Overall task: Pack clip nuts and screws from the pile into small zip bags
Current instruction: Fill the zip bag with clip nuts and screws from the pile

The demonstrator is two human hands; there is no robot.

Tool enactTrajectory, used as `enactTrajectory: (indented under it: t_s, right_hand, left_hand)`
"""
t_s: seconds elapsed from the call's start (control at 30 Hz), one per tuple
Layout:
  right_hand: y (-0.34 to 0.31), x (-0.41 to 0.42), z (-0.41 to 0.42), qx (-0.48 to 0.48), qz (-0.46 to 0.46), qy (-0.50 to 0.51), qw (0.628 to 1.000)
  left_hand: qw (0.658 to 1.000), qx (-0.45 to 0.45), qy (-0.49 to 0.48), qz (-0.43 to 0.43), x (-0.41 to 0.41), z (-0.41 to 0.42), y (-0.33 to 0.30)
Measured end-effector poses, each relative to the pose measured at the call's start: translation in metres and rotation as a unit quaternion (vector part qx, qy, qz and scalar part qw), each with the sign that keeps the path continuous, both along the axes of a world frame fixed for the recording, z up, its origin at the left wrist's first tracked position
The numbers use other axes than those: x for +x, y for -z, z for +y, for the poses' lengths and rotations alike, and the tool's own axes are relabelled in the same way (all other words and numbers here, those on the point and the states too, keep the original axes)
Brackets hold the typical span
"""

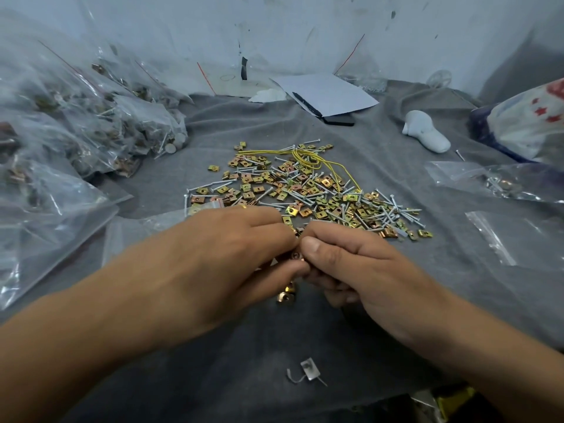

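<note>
Head view, worktop covered in grey cloth (305, 337).

1. Left hand (219, 264): lying palm down at centre, fingers curling toward the right hand, thumb and fingertips meeting it over a small cluster of clip nuts (294, 256). What lies under the palm is hidden.
2. Right hand (363, 270): fingers curling inward, thumb pressing against the forefinger, pinching the same cluster of clip nuts from the other side. Two more brass-coloured nuts (287, 293) are showing just below the joined fingertips.
3. Pile of clip nuts and screws (305, 187): lying spread on the cloth just beyond both hands, gold nuts mixed with long silver screws.
4. Yellow rubber bands (308, 157): lying looped across the far side of the pile.
5. Filled zip bags (91, 117): heaping up at the left edge, nuts and screws showing through the plastic.
6. Empty zip bag (500, 239): lying flat to the right of the pile; another bag holding a few pieces (500, 181) is lying beyond it.
7. White paper sheet (329, 90): resting at the back near the wall.
8. White moulded object (424, 131): lying at the back right.
9. Single silver clip (308, 369): sitting alone on the cloth near the front edge.
</note>
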State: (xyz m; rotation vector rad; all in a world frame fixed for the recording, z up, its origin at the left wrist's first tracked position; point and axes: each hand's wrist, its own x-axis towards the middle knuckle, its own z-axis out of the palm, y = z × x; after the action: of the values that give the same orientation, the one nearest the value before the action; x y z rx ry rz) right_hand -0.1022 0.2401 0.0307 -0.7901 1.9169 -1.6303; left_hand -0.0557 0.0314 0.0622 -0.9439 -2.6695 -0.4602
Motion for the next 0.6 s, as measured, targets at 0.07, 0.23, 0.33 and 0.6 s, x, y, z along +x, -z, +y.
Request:
enactTrajectory:
  t_s: [0.07, 0.23, 0.33, 0.6]
  right_hand:
    - [0.002, 0.001, -0.001, 0.001, -0.008, 0.001, 1.000]
    - [0.004, 0.005, -0.004, 0.059, 0.083, 0.038, 0.994]
    - [0.003, 0.006, -0.007, 0.087, 0.126, 0.064, 0.986]
    - [0.000, 0.008, -0.008, 0.068, 0.112, 0.044, 0.990]
  left_hand:
    - [1.000, 0.008, 0.005, -0.002, 0.002, -0.001, 0.000]
    - [1.000, -0.012, -0.013, 0.014, -0.001, 0.001, 0.004]
    - [0.999, -0.010, -0.030, -0.007, -0.005, 0.011, 0.003]
    - [0.997, -0.057, -0.024, 0.036, -0.004, 0.003, 0.005]
